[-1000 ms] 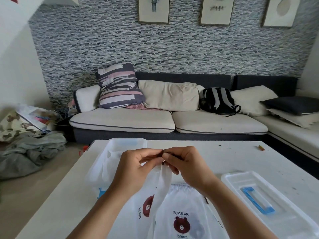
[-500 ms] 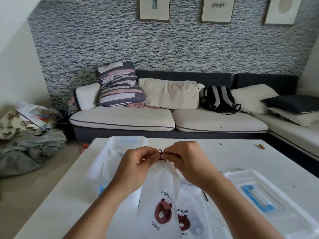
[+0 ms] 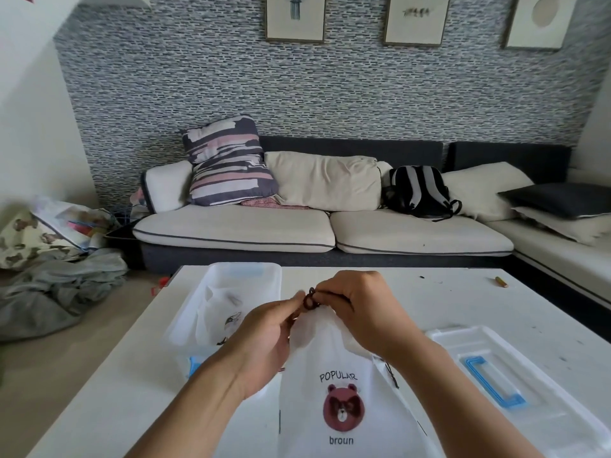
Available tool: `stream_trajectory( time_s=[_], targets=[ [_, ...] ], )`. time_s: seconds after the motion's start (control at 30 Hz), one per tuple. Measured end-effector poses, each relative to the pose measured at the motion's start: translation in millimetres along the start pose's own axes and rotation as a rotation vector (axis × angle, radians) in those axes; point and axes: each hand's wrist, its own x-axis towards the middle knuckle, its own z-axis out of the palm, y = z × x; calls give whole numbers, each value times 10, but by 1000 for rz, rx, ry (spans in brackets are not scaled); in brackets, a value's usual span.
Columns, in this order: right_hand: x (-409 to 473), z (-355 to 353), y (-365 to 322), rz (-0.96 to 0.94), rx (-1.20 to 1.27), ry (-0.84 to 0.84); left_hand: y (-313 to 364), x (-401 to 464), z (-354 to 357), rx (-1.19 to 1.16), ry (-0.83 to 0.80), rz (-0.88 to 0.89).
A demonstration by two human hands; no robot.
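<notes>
A white drawstring bag (image 3: 340,391) printed with a brown bear and the words "POPULAR broun" hangs upright over the white table (image 3: 109,391). My left hand (image 3: 264,338) and my right hand (image 3: 360,312) meet at its gathered top. Both pinch the dark brown drawstring (image 3: 310,300), which forms a small loop between the fingertips. A second white bag lies flat under the hanging one, mostly hidden.
A clear plastic box (image 3: 231,309) holding white bags stands on the table at the left. Its clear lid (image 3: 515,391) with a blue handle lies at the right. A small brown object (image 3: 502,281) lies near the far right edge. A sofa (image 3: 297,233) with cushions and a backpack (image 3: 418,193) is behind.
The bag turned from edge-on to face me, so its bear print shows. The hands stayed together at its top, and a loop of drawstring now shows between the fingertips.
</notes>
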Motion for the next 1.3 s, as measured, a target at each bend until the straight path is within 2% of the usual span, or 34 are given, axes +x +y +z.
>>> stream_trajectory(
  time_s=[0.13,0.33,0.47,0.57,0.93,1.07,1.2,1.3],
  targets=[
    [-22,26,1,-12,-35,4,-36,20,39,456,98,230],
    [-51,10,-10,3,8,-13,-19,34,-15,555,162,408],
    [-39,-22,-14,11,55,-7,-31,33,-33,395,104,304],
    [-31,-19,-12,6,32,-9,-13,34,-31,303,126,220],
    [-31,87,47,-49,-165,-62,38,41,-135,854,263,359],
    [-41,113,49,-68,-248,-75,44,24,-161,876,289,370],
    [-45,116,57,-61,-272,-50,59,-7,-135,687,349,348],
    [-40,91,47,-49,-233,-37,84,-35,-138,735,379,333]
  ],
)
